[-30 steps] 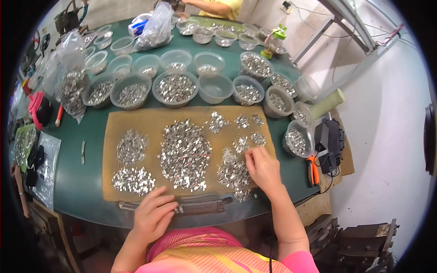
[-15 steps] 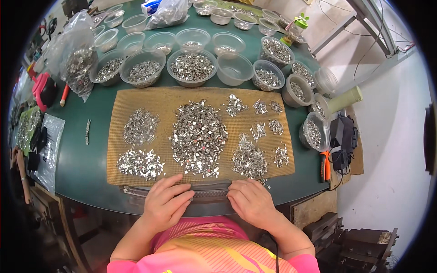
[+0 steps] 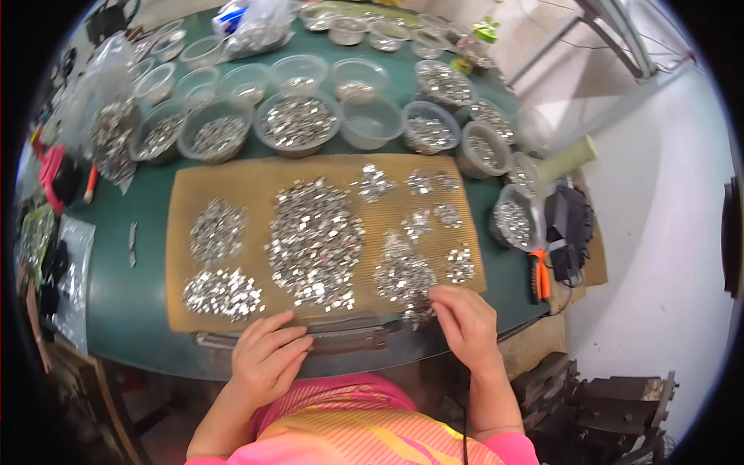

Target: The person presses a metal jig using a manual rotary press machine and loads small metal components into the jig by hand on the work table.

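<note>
A long dark metal bar with a ridged strip along it [image 3: 349, 338] lies at the near table edge, just below a tan ribbed mat [image 3: 260, 174]. My left hand [image 3: 267, 355] rests at the bar's left part, fingers stretched out and slightly apart. Beyond the bar's right end, my right hand [image 3: 471, 324] reaches to the near tip of a pile of small silver metal pieces [image 3: 404, 273]. Its thumb and forefinger are drawn together there; anything between them is too small to make out. A large heap of flat metal pieces [image 3: 316, 240] covers the mat's middle.
Smaller heaps, such as bright pieces [image 3: 223, 294], dot the mat. Plastic tubs of metal pieces [image 3: 298, 124] line its far side and right. Orange-handled pliers [image 3: 539, 277] lie at the right, near black adapters [image 3: 570, 232]. A short metal strip [image 3: 132, 244] lies left.
My right hand has left the bar and moved right to the pile's near tip. My left hand stays by the bar. The whole view has shifted slightly.
</note>
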The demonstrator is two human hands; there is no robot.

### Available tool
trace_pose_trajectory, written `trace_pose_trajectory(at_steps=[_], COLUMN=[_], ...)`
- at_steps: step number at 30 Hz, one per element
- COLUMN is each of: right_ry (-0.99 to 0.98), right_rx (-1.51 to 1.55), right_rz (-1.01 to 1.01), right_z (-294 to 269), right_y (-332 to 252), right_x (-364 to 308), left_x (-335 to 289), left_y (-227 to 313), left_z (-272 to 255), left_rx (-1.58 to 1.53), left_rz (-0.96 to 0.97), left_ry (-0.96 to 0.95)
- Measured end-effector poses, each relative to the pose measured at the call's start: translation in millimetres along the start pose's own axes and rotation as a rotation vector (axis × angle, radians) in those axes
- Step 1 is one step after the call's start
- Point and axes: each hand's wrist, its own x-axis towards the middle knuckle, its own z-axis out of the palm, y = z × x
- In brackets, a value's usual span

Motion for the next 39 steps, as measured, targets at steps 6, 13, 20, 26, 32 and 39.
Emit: trace_pose_trajectory(at_steps=[6,13,20,26,32,39], right_ry=[0.157,0.267,0.338,0.338,0.316,0.317], right_rx=[-0.307,-0.12,-0.064,-0.251,-0.321,-0.305], right_rz=[0.044,0.153,0.271,0.222,0.239,0.238], right_z=[-0.7,0.8,1.1,13.0,17.0,16.8], right_y=[35.4,40.9,48.8,47.8,43.8,48.6], right_x=[-30.9,-47.7,-36.3,-33.1,-31.1,-32.8], left_x=[2.2,27.9,95.8,150.3,188.1,204.7], left_y=[1.3,0.4,10.4,17.2,12.4,11.4], left_z=[-5.9,-23.6,-13.8,35.7,101.1,139.6], left_rx=[-0.068,-0.099,0.044,-0.013,0.021,0.09], left_rz=[-0.006,0.039,0.211,0.373,0.454,0.461], left_ry=[-0.027,-0.095,-0.147,-0.254,-0.363,-0.477])
